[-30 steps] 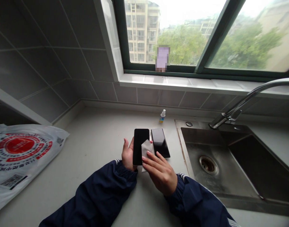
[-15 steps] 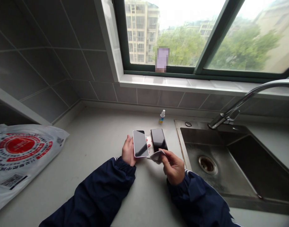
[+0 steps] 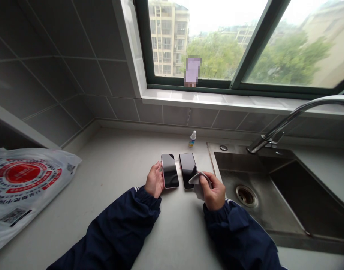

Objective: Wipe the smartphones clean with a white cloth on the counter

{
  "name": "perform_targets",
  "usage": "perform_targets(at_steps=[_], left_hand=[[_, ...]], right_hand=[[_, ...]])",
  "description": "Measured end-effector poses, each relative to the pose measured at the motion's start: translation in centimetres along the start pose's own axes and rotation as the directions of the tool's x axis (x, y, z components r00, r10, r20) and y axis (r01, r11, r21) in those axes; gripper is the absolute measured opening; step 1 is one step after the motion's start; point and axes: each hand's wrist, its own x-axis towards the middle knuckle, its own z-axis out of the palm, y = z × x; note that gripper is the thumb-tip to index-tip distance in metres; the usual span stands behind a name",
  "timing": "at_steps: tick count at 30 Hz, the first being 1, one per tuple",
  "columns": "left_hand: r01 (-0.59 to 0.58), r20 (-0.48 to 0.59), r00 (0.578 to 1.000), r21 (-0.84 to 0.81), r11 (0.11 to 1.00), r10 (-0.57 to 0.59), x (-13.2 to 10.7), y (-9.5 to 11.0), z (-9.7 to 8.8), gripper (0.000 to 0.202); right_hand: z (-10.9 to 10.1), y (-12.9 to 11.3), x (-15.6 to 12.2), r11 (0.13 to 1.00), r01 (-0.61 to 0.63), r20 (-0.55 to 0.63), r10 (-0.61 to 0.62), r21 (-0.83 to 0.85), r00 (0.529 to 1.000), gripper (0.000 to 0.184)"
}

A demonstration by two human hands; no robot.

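A: In the head camera view, what's the left hand (image 3: 154,180) doing?

B: It's partly curled against the long left edge of the left smartphone (image 3: 170,170). I can't tell whether it's gripping the phone or only steadying it. That phone lies screen up on the white countertop (image 3: 112,176), just to the hand's right.

A: Which way does the phone point?

B: Its long axis runs away from the person, with the top end leaning slightly left. The right smartphone (image 3: 188,170) lies just beside it, also screen up, and points nearly the same way.

A: And the right hand (image 3: 213,191)?

B: It's mostly closed, pinching a pale cleaning cloth (image 3: 198,185) between thumb and fingers. The cloth reaches over the lower right corner of the right smartphone, so this hand is nearer that phone, and the left hand is nearer the other.

A: What's around them?

B: A small spray bottle (image 3: 192,139) stands beyond the phones, a stainless steel sink (image 3: 236,161) lies to the right, and a printed plastic bag (image 3: 23,180) lies to the left.
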Motion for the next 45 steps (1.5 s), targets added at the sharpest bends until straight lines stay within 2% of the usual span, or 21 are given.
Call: perform_targets(at_steps=[3, 6, 12, 18, 22, 26, 32, 38, 45], left_hand=[[-0.05, -0.066, 0.997, 0.001, 0.999, 0.05, 0.2, -0.1, -0.3, 0.063], [-0.103, -0.086, 0.991, -0.02, 0.994, 0.101, 0.3, -0.3, -0.6, 0.068], [-0.22, -0.039, 0.975, 0.006, 0.976, 0.22, -0.1, -1.2, -0.6, 0.062], [-0.323, 0.001, 0.945, 0.174, 0.93, 0.328, -0.8, -2.2, -0.3, 0.062], [-0.373, 0.047, 0.927, 0.24, 0.896, 0.373, -0.8, -2.3, -0.5, 0.063], [-0.404, 0.031, 0.911, 0.278, 0.872, 0.412, -0.7, -2.2, -0.4, 0.056], [-0.337, -0.042, 0.932, 0.262, 0.904, 0.36, 0.1, -2.4, -1.2, 0.053], [-0.322, 0.007, 0.945, 0.218, 0.921, 0.328, 1.5, -1.7, -2.7, 0.054], [-0.305, 0.055, 0.952, 0.125, 0.944, 0.3, 2.5, -1.1, -3.0, 0.06]], right_hand=[[-0.5, 1.1, 1.1, 0.998, -0.039, -0.056, 0.036, -0.05, 0.998, 0.035], [-0.7, 2.0, 1.8, 0.994, -0.058, -0.066, 0.052, -0.089, 0.996, 0.038], [-0.6, 2.8, 2.3, 0.984, -0.057, -0.005, 0.058, -0.167, 0.998, 0.046], [-0.2, 3.5, 2.5, 0.967, -0.028, 0.066, 0.046, -0.253, 0.997, 0.046], [-0.4, 4.4, 2.9, 0.969, -0.052, 0.1, 0.078, -0.242, 0.992, 0.048], [-0.5, 5.5, 3.6, 0.979, -0.12, 0.154, 0.145, -0.162, 0.977, 0.053], [0.2, 6.2, 4.2, 0.98, -0.197, 0.258, 0.187, 0.012, 0.948, 0.062], [0.2, 6.4, 3.8, 0.968, -0.246, 0.272, 0.226, 0.041, 0.935, 0.059], [0.3, 6.8, 3.1, 0.97, -0.241, 0.28, 0.229, 0.012, 0.932, 0.052]])
